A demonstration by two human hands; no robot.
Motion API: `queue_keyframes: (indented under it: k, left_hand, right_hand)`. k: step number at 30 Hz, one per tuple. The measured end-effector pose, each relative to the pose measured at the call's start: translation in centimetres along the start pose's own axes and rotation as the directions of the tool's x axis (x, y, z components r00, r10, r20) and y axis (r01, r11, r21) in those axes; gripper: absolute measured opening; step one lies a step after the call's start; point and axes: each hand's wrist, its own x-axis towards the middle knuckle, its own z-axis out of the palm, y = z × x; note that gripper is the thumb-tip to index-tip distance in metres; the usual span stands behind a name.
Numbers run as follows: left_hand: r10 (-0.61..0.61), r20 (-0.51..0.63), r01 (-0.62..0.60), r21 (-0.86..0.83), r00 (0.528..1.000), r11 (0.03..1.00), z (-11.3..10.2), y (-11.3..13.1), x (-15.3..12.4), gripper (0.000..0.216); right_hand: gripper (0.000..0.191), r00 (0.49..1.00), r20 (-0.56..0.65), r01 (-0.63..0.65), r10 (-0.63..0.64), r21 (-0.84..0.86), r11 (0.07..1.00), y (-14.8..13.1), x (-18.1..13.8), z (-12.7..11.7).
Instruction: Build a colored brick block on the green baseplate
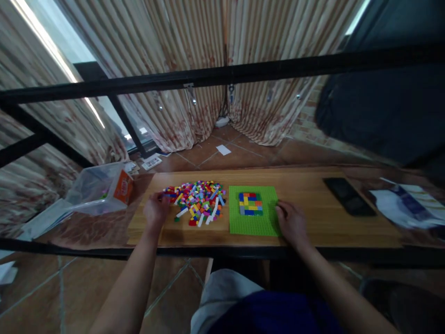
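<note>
A green baseplate [252, 222] lies on the wooden board [313, 204], with a small patch of coloured bricks [250, 204] built on its far half. A loose pile of mixed coloured bricks [198, 202] lies to its left. My left hand [156, 211] reaches into the left edge of the pile, fingers curled down; what they pinch, if anything, is hidden. My right hand [292, 222] rests at the baseplate's right edge with fingers curled on the plate rim.
A clear plastic tub [99, 188] with an orange label lies tipped at the left. A black phone [349, 197] lies on the board at the right, with papers [406, 204] beyond it. A black metal rail crosses above; curtains hang behind.
</note>
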Motion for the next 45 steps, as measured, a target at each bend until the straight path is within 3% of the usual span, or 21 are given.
queue_keyframes:
  k: [3,8,16,22,25,30,37,39,41,43,45]
  left_hand:
    - [0.02,-0.056,-0.02,-0.014,0.998,1.0,0.1,-0.3,-0.8,0.032]
    - [0.007,-0.021,-0.008,-0.028,1.0,1.0,0.0,-0.5,-1.1,0.03]
    - [-0.002,-0.073,-0.001,-0.042,0.997,0.999,-0.2,-1.6,-1.0,0.036]
    - [0.219,0.023,-0.218,-0.024,0.976,0.976,0.2,-1.8,-0.2,0.036]
    - [0.259,0.075,-0.259,-0.017,0.963,0.966,0.4,-2.0,0.0,0.033]
    - [0.292,0.023,-0.289,-0.08,0.956,0.954,0.5,-2.2,-0.8,0.029]
    - [0.115,-0.056,-0.127,-0.331,0.992,0.935,-0.8,-2.2,-2.5,0.029]
    - [0.085,-0.048,-0.097,-0.386,0.995,0.917,-1.5,-1.8,-3.4,0.033]
    - [0.052,-0.004,-0.046,-0.549,0.999,0.835,-2.1,-0.9,-4.9,0.038]
    - [0.028,0.107,0.068,-0.789,0.994,0.611,-2.5,0.5,-7.1,0.043]
    - [0.069,0.28,0.225,-0.874,0.957,0.431,-2.6,2.2,-9.6,0.044]
  right_hand:
    - [0.037,1.0,0.016,-0.016,0.016,0.007,1.0,-0.2,0.0,0.0]
    - [0.037,1.0,0.011,-0.011,0.01,0.009,1.0,0.0,-0.1,0.0]
    - [0.037,0.998,-0.017,0.055,-0.055,-0.01,0.998,0.8,-0.2,0.3]
    - [0.036,0.999,-0.015,0.05,-0.05,-0.013,0.999,1.0,-0.2,0.2]
    - [0.037,0.998,-0.016,0.068,-0.068,-0.024,0.997,1.1,-0.3,0.2]
    - [0.037,0.997,-0.022,0.072,-0.072,-0.025,0.997,0.9,-0.3,0.3]
    - [0.035,0.999,-0.015,0.029,-0.028,0.039,0.999,1.3,0.0,-0.2]
    - [0.034,0.999,-0.028,0.026,-0.024,0.071,0.997,0.0,0.1,-0.6]
    - [0.033,0.997,-0.047,0.062,-0.057,0.128,0.99,-3.0,0.2,-1.1]
    - [0.03,0.992,0.004,0.12,-0.125,0.252,0.96,-7.6,0.1,-1.6]
    - [0.028,0.96,0.125,0.184,-0.249,0.387,0.903,-13.0,0.0,-1.9]
